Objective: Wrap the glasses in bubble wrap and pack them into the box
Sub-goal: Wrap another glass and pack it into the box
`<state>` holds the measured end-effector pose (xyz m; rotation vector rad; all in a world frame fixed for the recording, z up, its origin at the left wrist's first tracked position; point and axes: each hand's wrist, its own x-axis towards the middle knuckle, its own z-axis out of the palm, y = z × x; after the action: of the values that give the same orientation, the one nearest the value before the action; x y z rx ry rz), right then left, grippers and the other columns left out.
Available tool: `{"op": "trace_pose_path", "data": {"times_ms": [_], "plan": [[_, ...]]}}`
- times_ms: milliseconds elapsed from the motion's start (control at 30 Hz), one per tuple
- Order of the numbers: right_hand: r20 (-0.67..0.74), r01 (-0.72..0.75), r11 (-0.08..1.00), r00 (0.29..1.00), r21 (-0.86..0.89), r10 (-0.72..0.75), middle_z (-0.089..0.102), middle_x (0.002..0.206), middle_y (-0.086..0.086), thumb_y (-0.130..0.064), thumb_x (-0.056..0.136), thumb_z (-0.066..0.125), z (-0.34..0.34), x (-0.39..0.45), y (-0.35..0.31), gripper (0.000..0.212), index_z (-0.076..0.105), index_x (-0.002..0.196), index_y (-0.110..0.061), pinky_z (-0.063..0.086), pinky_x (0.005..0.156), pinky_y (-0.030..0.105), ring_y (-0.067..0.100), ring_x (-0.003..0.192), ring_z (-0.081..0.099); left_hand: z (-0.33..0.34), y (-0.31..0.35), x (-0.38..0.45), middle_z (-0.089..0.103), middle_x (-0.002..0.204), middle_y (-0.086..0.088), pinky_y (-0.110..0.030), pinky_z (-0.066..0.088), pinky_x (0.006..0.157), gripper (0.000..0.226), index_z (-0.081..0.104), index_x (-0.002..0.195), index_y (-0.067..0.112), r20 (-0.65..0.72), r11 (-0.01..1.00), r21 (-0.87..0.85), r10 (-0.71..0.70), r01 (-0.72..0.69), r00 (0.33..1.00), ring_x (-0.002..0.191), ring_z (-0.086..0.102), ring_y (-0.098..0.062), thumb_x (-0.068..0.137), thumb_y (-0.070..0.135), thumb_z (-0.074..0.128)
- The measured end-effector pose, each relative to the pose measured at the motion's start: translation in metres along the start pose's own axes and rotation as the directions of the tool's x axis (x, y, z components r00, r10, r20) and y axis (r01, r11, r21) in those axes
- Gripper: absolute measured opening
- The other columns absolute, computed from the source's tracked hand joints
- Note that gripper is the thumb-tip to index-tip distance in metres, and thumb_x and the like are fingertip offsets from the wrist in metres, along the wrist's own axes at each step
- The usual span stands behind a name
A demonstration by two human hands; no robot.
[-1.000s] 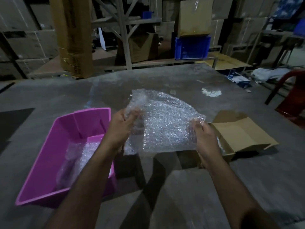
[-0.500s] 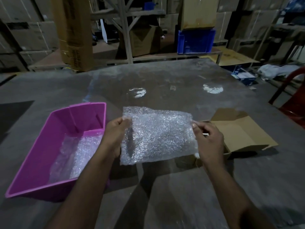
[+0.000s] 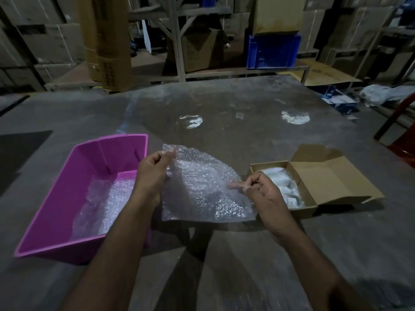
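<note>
A clear sheet of bubble wrap hangs spread between my two hands above the grey table. My left hand pinches its upper left corner. My right hand pinches its right edge, lower than the left. To the right lies an open brown cardboard box with its lid folded back; wrapped white bundles lie inside it. On the left stands a pink plastic bin holding more bubble wrap. No bare glasses are visible.
The grey table stretches far back with two bright light reflections on it. Shelving, cardboard cartons and a blue crate stand behind. A red chair sits at the right edge.
The sheet has been pulled flat and then tilted: my left hand rose to its top corner, my right hand dropped lower on the right edge. The box's contents are now uncovered.
</note>
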<state>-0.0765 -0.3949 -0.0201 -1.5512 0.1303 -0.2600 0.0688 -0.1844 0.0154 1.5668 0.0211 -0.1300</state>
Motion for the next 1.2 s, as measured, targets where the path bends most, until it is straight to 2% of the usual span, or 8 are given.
{"op": "trace_pose_path", "data": {"times_ms": [167,300,433,600,767,967,1100,1200], "plan": [[0.127,-0.062,0.995,0.989,-0.081,0.072,0.071,0.079,0.011,-0.010,0.104,0.048,-0.001,-0.010,-0.002,0.010,0.053,0.095,-0.010,0.052,0.088,0.041,0.023,0.093,0.073,-0.008,0.004,0.009,0.063,0.073,-0.006,-0.034,0.048,0.061,0.017,0.070,0.090,0.012,-0.026,0.999,-0.036,0.007,-0.008,1.000,0.062,0.055,-0.020,0.097,0.027,0.067],[0.308,-0.028,0.883,0.932,-0.468,0.193,0.072,0.094,-0.002,-0.010,0.096,0.054,0.005,-0.021,0.007,0.017,0.065,0.098,-0.023,0.057,0.083,0.039,0.008,0.086,0.070,-0.014,0.010,0.010,0.067,0.085,-0.005,-0.038,0.050,0.070,0.021,0.068,0.089,0.019,-0.017,0.997,0.014,0.082,-0.082,0.996,0.076,0.059,-0.020,0.100,0.036,0.062],[0.448,0.003,0.839,0.847,-0.545,0.288,0.070,0.109,-0.012,-0.021,0.092,0.069,0.002,-0.022,0.004,0.020,0.067,0.111,-0.030,0.055,0.092,0.027,-0.001,0.103,0.065,-0.008,0.020,0.000,0.062,0.074,0.005,-0.027,0.049,0.056,0.025,0.061,0.088,0.019,0.110,0.977,0.043,0.204,-0.210,0.973,0.064,0.055,-0.010,0.106,0.034,0.052],[0.090,-0.110,0.967,0.987,-0.229,0.133,0.069,0.117,-0.010,-0.035,0.088,0.075,0.004,0.003,-0.003,0.033,0.065,0.119,-0.032,0.055,0.092,0.027,0.009,0.112,0.065,0.003,0.039,-0.023,0.068,0.087,-0.007,-0.027,0.054,0.062,0.023,0.058,0.104,0.006,0.280,0.953,-0.001,0.292,-0.304,0.914,0.071,0.060,-0.014,0.108,0.025,0.046],[-0.080,-0.147,0.985,0.987,-0.092,0.140,0.051,0.145,-0.005,-0.061,0.070,0.072,0.010,0.034,-0.002,0.095,0.039,0.149,-0.021,0.045,0.107,0.031,0.008,0.129,0.052,0.008,0.055,-0.036,0.062,0.094,-0.015,-0.026,0.055,0.062,0.034,0.059,0.111,-0.001,0.385,0.958,-0.087,0.284,-0.272,0.878,0.079,0.061,-0.020,0.105,0.030,0.048],[0.004,-0.157,0.952,0.987,0.261,0.162,0.074,0.119,0.002,-0.038,0.087,0.069,0.014,0.042,-0.009,0.057,0.053,0.136,-0.014,0.055,0.094,0.035,0.019,0.111,0.070,0.004,0.053,-0.034,0.064,0.079,-0.002,-0.020,0.053,0.054,0.022,0.065,0.095,0.016,0.374,0.965,-0.206,0.229,-0.160,0.899,0.063,0.060,-0.007,0.105,0.028,0.049],[-0.122,-0.016,0.967,0.991,0.254,0.048,0.074,0.086,-0.005,-0.023,0.080,0.074,0.007,0.041,-0.014,0.062,0.052,0.138,-0.029,0.056,0.079,0.021,0.007,0.086,0.071,-0.003,0.032,-0.021,0.051,0.066,-0.005,-0.020,0.043,0.046,0.019,0.063,0.093,0.014,0.198,0.984,-0.069,0.174,-0.163,0.965,0.053,0.046,-0.008,0.103,0.030,0.057],[-0.107,0.087,0.972,0.992,0.218,-0.065,0.073,0.089,-0.008,-0.003,0.090,0.068,-0.004,0.036,-0.018,0.056,0.055,0.139,-0.029,0.055,0.081,0.020,0.004,0.082,0.067,-0.006,0.020,-0.012,0.063,0.078,-0.004,-0.017,0.044,0.047,0.019,0.058,0.113,0.010,0.060,0.983,-0.005,0.183,-0.183,0.981,0.057,0.052,-0.005,0.101,0.024,0.061]]}}
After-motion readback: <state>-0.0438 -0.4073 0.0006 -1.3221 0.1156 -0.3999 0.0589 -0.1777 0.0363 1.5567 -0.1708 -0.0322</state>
